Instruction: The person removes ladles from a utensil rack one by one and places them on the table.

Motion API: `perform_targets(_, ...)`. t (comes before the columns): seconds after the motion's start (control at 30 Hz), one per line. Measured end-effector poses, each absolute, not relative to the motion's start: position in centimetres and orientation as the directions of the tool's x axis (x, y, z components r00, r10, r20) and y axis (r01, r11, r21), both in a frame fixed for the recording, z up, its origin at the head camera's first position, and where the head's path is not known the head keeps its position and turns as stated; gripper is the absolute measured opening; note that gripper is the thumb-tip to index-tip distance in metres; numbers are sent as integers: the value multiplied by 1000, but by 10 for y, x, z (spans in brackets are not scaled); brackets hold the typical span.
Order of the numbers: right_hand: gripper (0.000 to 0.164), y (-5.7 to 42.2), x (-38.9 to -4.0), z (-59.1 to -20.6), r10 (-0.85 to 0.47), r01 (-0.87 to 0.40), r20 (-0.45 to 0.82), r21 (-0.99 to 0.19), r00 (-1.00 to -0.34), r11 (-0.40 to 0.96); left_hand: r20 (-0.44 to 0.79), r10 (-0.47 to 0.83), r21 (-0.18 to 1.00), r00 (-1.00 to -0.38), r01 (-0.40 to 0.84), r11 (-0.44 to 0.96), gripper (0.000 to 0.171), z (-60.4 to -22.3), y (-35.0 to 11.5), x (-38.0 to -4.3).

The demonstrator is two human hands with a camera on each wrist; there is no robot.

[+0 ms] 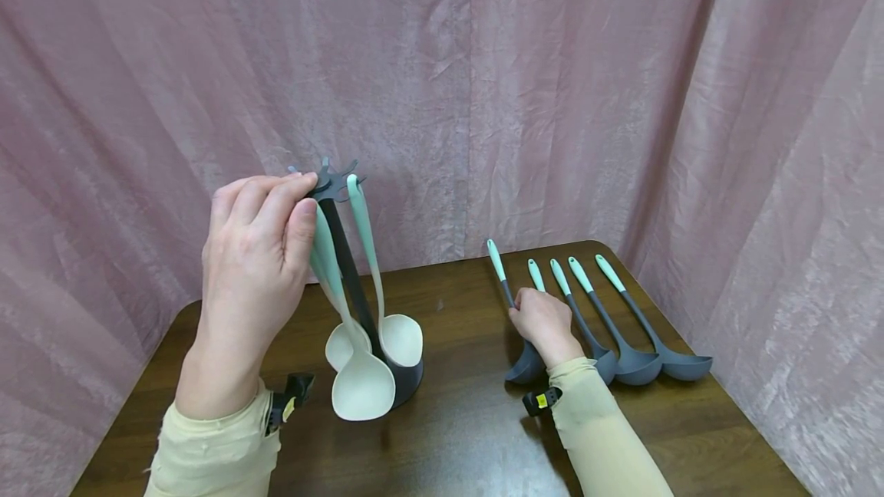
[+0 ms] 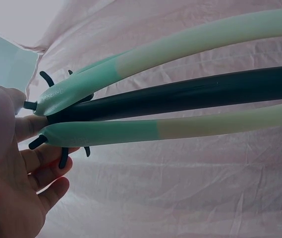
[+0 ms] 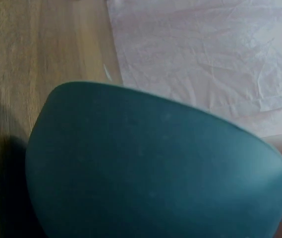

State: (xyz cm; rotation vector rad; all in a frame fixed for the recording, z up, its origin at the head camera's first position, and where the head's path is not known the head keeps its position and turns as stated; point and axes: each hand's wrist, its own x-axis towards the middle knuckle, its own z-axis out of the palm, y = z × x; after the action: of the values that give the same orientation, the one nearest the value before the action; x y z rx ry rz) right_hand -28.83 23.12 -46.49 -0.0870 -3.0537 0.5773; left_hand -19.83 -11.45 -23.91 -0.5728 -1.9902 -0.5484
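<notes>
L sleeve (image 1: 210,447) & R sleeve (image 1: 604,424) are long, pale-yel. fabric w/ creased cuffs. L wrist unit (image 1: 299,388) has blk, angular housing on blk strap, w/ sm. yel. patch. R wrist unit (image 1: 530,405) is also blk, w/ sm. yel. mark (image 1: 542,399). L hand (image 1: 252,251) & R hand (image 1: 543,320) are bare.

Free passage over table (image 1: 459,328) between utensil stand (image 1: 350,271) and dark ladles (image 1: 637,366), curtain (image 1: 483,98) behind

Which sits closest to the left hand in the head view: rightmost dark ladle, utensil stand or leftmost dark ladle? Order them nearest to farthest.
1. Utensil stand: the left hand touches its top.
2. Leftmost dark ladle: right of the stand, partly hidden by the right hand.
3. Rightmost dark ladle: at the row's right end.
</notes>
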Motion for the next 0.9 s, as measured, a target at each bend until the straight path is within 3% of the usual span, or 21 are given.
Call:
perform_targets(0.3, 18, 235, -288, -468, 74, 63, 20, -336, -997, 940, 887, 169, 138, -429, 597, 790, 43, -240, -115, -198)
perform_targets(0.6, 32, 237, -286, -466, 70, 78, -36, -296, -997, 952, 891, 158, 144, -425, 595, 791, 38, -241, -114, -198)
perform_targets(0.9, 26, 238, -284, -465, 76, 89, -60, -268, -995, 959, 885, 177, 131, -432, 594, 794, 48, -240, -115, -197)
